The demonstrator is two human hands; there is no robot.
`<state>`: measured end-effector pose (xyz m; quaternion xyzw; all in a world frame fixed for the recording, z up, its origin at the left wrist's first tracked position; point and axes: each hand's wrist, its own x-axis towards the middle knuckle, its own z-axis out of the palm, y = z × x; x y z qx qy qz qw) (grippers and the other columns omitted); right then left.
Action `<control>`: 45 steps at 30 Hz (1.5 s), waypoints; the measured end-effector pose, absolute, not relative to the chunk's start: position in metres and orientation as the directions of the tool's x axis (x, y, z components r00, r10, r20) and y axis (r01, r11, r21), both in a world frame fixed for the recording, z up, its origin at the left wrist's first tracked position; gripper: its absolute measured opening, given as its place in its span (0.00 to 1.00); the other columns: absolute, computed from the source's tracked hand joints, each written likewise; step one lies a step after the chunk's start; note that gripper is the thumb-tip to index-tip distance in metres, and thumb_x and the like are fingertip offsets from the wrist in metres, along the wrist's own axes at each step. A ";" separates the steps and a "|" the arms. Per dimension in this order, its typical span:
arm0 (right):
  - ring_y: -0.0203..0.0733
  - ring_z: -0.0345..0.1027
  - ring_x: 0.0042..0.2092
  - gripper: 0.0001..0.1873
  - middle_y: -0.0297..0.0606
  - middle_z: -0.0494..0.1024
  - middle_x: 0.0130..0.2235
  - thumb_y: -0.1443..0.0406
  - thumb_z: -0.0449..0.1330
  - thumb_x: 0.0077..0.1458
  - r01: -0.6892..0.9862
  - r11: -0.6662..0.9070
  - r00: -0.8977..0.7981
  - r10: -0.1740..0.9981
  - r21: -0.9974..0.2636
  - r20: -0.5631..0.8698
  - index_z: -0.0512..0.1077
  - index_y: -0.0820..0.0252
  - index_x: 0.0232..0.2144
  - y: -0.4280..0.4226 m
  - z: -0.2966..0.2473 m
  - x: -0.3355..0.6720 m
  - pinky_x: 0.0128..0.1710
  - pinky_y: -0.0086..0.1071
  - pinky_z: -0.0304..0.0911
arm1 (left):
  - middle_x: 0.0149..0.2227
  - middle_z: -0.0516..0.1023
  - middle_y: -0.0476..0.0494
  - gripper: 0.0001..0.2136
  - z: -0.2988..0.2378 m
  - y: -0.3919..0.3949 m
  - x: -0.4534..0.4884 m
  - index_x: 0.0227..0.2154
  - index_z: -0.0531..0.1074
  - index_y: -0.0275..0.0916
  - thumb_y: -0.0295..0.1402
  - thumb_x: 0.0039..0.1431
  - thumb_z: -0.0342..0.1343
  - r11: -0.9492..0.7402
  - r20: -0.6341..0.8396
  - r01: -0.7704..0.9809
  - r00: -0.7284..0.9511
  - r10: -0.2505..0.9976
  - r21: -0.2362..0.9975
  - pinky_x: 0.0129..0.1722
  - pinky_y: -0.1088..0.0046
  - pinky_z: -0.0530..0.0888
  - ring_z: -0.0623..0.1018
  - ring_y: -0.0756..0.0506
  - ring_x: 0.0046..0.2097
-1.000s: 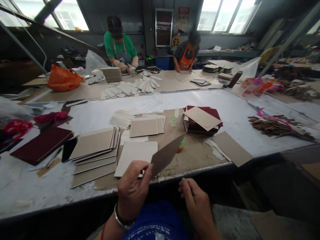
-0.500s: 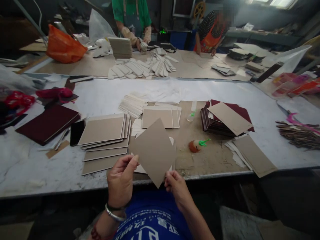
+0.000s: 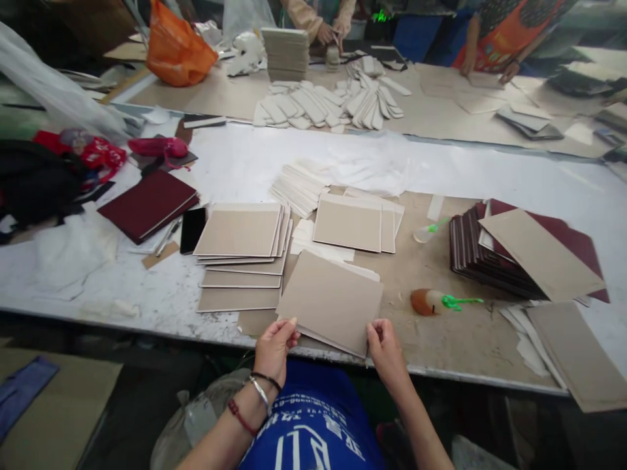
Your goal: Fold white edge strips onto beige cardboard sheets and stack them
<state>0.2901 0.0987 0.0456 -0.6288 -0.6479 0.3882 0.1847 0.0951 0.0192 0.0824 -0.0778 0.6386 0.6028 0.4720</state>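
Observation:
Both my hands hold one grey cardboard sheet [image 3: 330, 301] by its near corners, lying almost flat over a white sheet [image 3: 365, 271] at the table's front edge. My left hand [image 3: 274, 346] pinches the near left corner; my right hand [image 3: 386, 349] pinches the near right corner. A fanned stack of grey boards [image 3: 240, 251] lies just left of it. Another small stack of boards [image 3: 353, 222] sits behind.
A pile of dark red covers [image 3: 490, 251] with a grey board on top lies right. A glue bottle with a green nozzle [image 3: 434, 301] lies beside my right hand. A black phone [image 3: 192, 230] and a red book [image 3: 149, 202] lie left. Two people work at the far table.
The cardboard sheet went from raised and diamond-turned in front of me down to nearly flat on the table. My head tipped down and both hands now hold its near edge.

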 end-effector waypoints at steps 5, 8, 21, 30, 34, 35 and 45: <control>0.42 0.62 0.29 0.14 0.37 0.67 0.26 0.53 0.46 0.49 0.710 -0.077 -0.160 0.950 -0.700 -0.267 0.59 0.56 0.27 0.099 0.040 0.292 0.30 0.35 0.57 | 0.19 0.69 0.49 0.16 0.072 0.016 0.095 0.21 0.68 0.33 0.37 0.29 0.65 0.303 -0.752 -0.700 -0.518 0.408 0.647 0.20 0.80 0.63 0.69 0.52 0.23; 0.42 0.62 0.28 0.14 0.36 0.67 0.25 0.53 0.47 0.49 0.708 -0.068 -0.172 0.949 -0.703 -0.265 0.59 0.56 0.26 0.101 0.040 0.293 0.29 0.35 0.57 | 0.19 0.68 0.50 0.16 0.066 0.014 0.097 0.21 0.68 0.34 0.37 0.29 0.65 0.321 -0.771 -0.707 -0.518 0.371 0.630 0.19 0.80 0.63 0.69 0.52 0.22; 0.42 0.62 0.27 0.14 0.37 0.68 0.24 0.52 0.48 0.46 0.723 -0.066 -0.147 0.958 -0.688 -0.247 0.60 0.56 0.24 0.101 0.042 0.292 0.28 0.35 0.58 | 0.17 0.68 0.50 0.14 0.061 0.018 0.099 0.20 0.67 0.34 0.38 0.30 0.61 0.385 -0.767 -0.664 -0.557 0.318 0.641 0.17 0.80 0.62 0.69 0.51 0.22; 0.42 0.63 0.26 0.13 0.34 0.66 0.22 0.52 0.48 0.46 0.692 -0.123 -0.158 0.936 -0.712 -0.315 0.58 0.55 0.24 0.107 0.033 0.294 0.27 0.36 0.59 | 0.17 0.67 0.50 0.13 0.054 0.019 0.101 0.18 0.66 0.35 0.38 0.30 0.60 0.408 -0.764 -0.647 -0.571 0.300 0.644 0.16 0.79 0.62 0.68 0.51 0.21; 0.42 0.63 0.26 0.12 0.33 0.66 0.20 0.53 0.49 0.46 0.677 -0.136 -0.152 0.936 -0.723 -0.318 0.59 0.55 0.22 0.108 0.035 0.293 0.27 0.35 0.59 | 0.17 0.67 0.51 0.15 0.053 0.018 0.100 0.19 0.66 0.35 0.40 0.29 0.62 0.412 -0.761 -0.640 -0.558 0.332 0.649 0.18 0.78 0.64 0.68 0.51 0.21; 0.42 0.63 0.26 0.12 0.33 0.66 0.20 0.53 0.49 0.46 0.676 -0.139 -0.149 0.936 -0.724 -0.319 0.59 0.55 0.22 0.108 0.035 0.293 0.26 0.34 0.59 | 0.17 0.67 0.51 0.16 0.053 0.017 0.099 0.19 0.66 0.35 0.40 0.29 0.62 0.413 -0.758 -0.636 -0.554 0.343 0.652 0.19 0.78 0.65 0.68 0.52 0.21; 0.42 0.63 0.26 0.12 0.34 0.67 0.23 0.54 0.48 0.46 0.694 -0.147 -0.151 0.927 -0.705 -0.342 0.58 0.55 0.23 0.108 0.031 0.294 0.26 0.34 0.59 | 0.17 0.66 0.50 0.20 0.055 0.003 0.084 0.19 0.65 0.35 0.49 0.32 0.59 0.510 -0.632 -0.411 -0.661 0.404 0.756 0.21 0.74 0.66 0.67 0.50 0.21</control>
